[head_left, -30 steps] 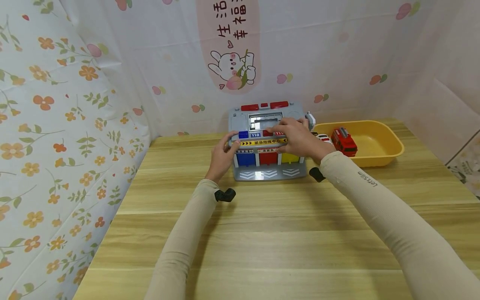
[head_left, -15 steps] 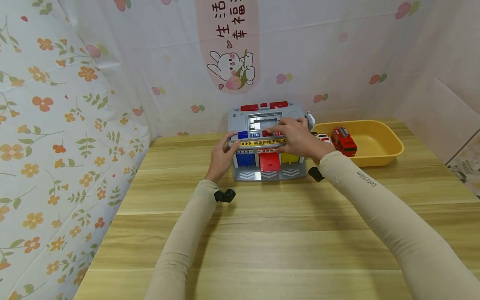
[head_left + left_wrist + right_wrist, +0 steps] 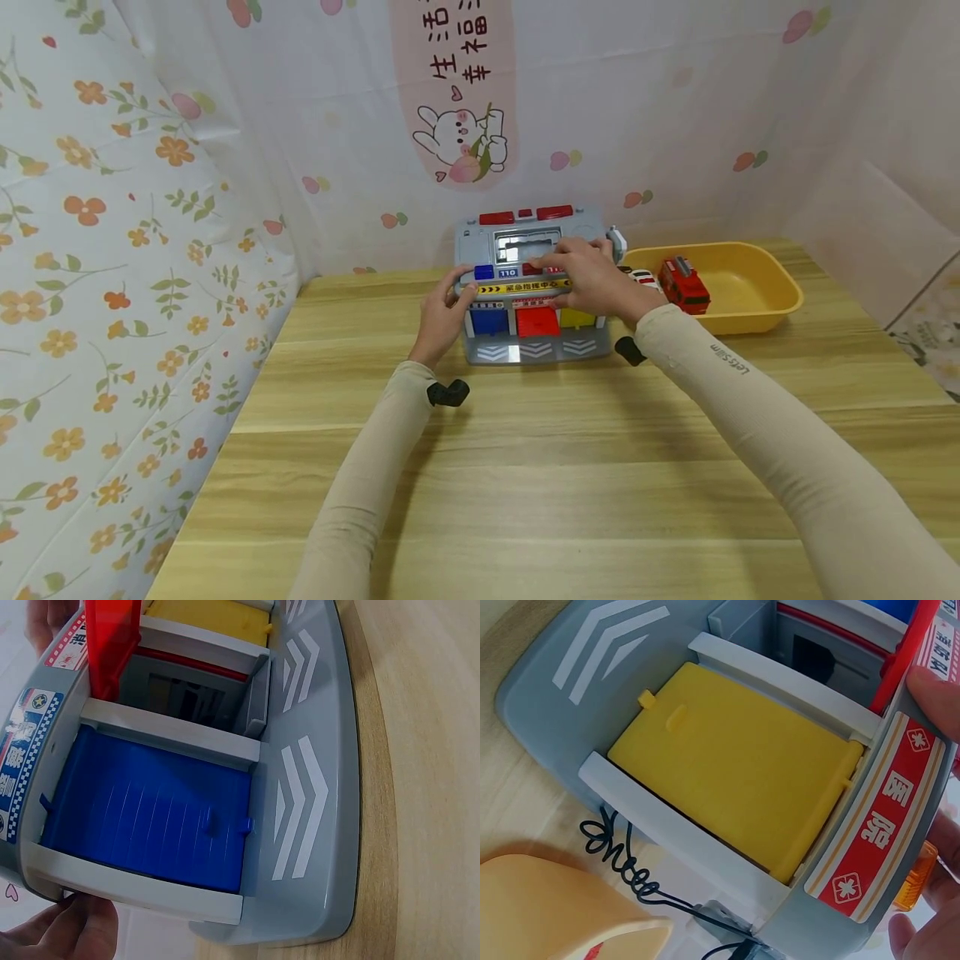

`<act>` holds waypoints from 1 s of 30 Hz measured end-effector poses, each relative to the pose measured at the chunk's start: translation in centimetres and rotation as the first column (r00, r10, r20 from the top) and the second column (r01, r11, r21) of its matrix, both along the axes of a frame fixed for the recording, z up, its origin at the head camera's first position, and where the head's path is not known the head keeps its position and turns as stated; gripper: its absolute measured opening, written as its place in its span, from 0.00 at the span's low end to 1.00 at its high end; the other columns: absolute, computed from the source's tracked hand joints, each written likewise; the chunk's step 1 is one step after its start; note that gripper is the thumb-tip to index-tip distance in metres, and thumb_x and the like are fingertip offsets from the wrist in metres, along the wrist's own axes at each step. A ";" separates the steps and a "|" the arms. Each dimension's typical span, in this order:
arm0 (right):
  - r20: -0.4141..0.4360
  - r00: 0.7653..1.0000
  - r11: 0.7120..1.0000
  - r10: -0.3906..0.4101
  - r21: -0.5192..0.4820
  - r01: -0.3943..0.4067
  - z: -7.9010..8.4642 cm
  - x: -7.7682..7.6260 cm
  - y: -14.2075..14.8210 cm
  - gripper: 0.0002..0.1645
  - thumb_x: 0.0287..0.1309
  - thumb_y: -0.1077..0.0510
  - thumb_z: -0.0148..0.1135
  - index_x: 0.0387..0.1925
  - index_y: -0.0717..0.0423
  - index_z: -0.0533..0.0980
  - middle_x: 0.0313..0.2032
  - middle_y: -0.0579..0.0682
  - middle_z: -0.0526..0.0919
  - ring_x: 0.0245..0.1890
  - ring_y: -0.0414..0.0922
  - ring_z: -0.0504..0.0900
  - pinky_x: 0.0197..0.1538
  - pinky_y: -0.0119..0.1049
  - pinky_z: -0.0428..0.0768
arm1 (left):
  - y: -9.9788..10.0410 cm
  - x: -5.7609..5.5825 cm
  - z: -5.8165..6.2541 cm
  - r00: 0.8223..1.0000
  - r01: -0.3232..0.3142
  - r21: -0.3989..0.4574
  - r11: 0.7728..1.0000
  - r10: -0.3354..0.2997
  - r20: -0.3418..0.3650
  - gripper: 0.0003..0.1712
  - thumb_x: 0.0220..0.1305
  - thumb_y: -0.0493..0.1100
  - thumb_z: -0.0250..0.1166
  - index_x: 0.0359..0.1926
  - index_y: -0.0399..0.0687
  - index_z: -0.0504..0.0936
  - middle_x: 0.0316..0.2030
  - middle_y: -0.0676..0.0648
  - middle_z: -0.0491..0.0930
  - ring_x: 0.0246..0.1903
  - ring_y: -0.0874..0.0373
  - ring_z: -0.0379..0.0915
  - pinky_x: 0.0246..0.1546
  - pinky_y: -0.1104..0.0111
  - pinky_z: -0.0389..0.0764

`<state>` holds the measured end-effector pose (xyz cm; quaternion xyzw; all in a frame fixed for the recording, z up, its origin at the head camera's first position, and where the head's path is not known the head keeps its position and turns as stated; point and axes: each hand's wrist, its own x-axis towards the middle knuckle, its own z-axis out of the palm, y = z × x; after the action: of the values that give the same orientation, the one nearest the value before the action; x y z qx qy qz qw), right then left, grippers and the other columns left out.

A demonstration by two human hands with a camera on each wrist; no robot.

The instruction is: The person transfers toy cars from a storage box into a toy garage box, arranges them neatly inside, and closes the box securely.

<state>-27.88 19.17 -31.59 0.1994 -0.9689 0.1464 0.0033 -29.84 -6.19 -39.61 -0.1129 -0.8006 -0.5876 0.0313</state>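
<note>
A grey toy garage (image 3: 471, 247) stands at the table's back, with a blue door (image 3: 157, 806), a red door (image 3: 112, 641) and a yellow door (image 3: 735, 765). The red door is swung outward and up, baring the dark bay behind it; its neighbours are down. My left hand (image 3: 440, 323) grips the left end of the roof, thumb on the front edge. At the roof's right part, my right hand (image 3: 602, 282) holds on with the thumb at the front and a fingertip on the red button (image 3: 532, 269). A blue button (image 3: 483, 272) lies beside my left fingers.
To the right, a yellow bin (image 3: 789, 293) holds a red toy fire truck (image 3: 684, 287) and a white toy vehicle (image 3: 645, 279). A coiled black cord (image 3: 637, 877) hangs at the garage's right side. A printed curtain (image 3: 337, 125) stands close behind.
The red door, shut flat one second ago, has swung outward and stays raised. Both hands keep their places on the roof. The head view has shifted slightly.
</note>
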 end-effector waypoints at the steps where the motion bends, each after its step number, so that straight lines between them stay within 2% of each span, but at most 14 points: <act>1: -0.004 1.000 1.000 0.000 0.002 0.000 -0.1 0.0 0.0 0.43 0.53 0.51 0.77 0.70 0.43 0.71 0.62 0.58 0.72 0.67 0.57 0.64 0.71 0.65 0.47 | 0.0 0.0 0.0 1.000 -0.002 0.001 1.000 0.002 0.001 0.20 0.72 0.58 0.58 0.62 0.70 0.75 0.62 0.45 0.75 0.57 0.49 0.80 0.58 0.50 0.80; 9: -0.026 1.000 0.999 0.006 0.052 -0.005 -0.6 0.8 0.0 0.43 0.57 0.50 0.73 0.72 0.41 0.67 0.64 0.59 0.71 0.68 0.57 0.64 0.70 0.67 0.48 | 0.0 0.0 -0.4 1.000 0.016 0.004 1.000 -0.016 0.002 0.20 0.72 0.59 0.57 0.62 0.70 0.75 0.60 0.45 0.77 0.50 0.49 0.80 0.57 0.49 0.81; 13: -0.029 0.999 0.997 0.035 0.065 -0.033 -0.5 0.9 0.1 0.44 0.58 0.51 0.72 0.74 0.41 0.64 0.65 0.60 0.70 0.69 0.58 0.64 0.70 0.68 0.47 | -0.1 0.0 -0.5 1.000 0.006 -0.004 1.000 -0.006 0.003 0.20 0.73 0.59 0.57 0.63 0.70 0.74 0.61 0.46 0.76 0.53 0.50 0.80 0.59 0.49 0.80; 20: -0.006 1.000 0.999 0.029 -0.030 -0.029 0.1 1.2 1.3 0.49 0.58 0.53 0.72 0.77 0.40 0.58 0.73 0.61 0.62 0.74 0.60 0.57 0.73 0.68 0.46 | -0.2 0.0 -0.4 1.000 0.002 -0.016 1.000 -0.002 -0.010 0.20 0.72 0.60 0.57 0.62 0.72 0.74 0.60 0.46 0.77 0.53 0.50 0.81 0.58 0.50 0.80; 23: -0.015 1.000 0.997 0.011 -0.079 -0.012 0.4 1.4 2.2 0.49 0.60 0.54 0.71 0.77 0.41 0.57 0.73 0.61 0.61 0.73 0.61 0.58 0.73 0.67 0.56 | -0.2 0.0 -0.2 1.000 0.003 -0.017 1.000 -0.003 -0.014 0.20 0.72 0.60 0.57 0.62 0.72 0.74 0.59 0.46 0.78 0.52 0.50 0.81 0.56 0.50 0.81; 27: -0.063 0.998 0.985 -0.027 -0.174 0.016 0.7 1.9 3.5 0.44 0.61 0.57 0.69 0.75 0.46 0.60 0.71 0.61 0.64 0.68 0.61 0.65 0.65 0.63 0.74 | -0.1 0.0 -0.1 1.000 0.008 -0.011 1.000 -0.009 -0.017 0.20 0.72 0.59 0.57 0.62 0.71 0.74 0.60 0.45 0.78 0.51 0.50 0.81 0.56 0.50 0.81; 30: -0.139 0.988 0.967 -0.063 -0.253 0.026 0.6 2.3 4.6 0.41 0.61 0.60 0.68 0.73 0.51 0.64 0.67 0.61 0.69 0.61 0.60 0.72 0.60 0.60 0.78 | -0.1 0.1 0.0 1.000 0.012 -0.003 1.000 -0.012 -0.018 0.20 0.73 0.58 0.57 0.62 0.70 0.74 0.60 0.45 0.77 0.52 0.48 0.81 0.56 0.48 0.81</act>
<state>-25.63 23.77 -30.96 0.1859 -0.9440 0.2525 0.1027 -29.77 -6.28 -39.61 -0.1231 -0.8005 -0.5856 0.0346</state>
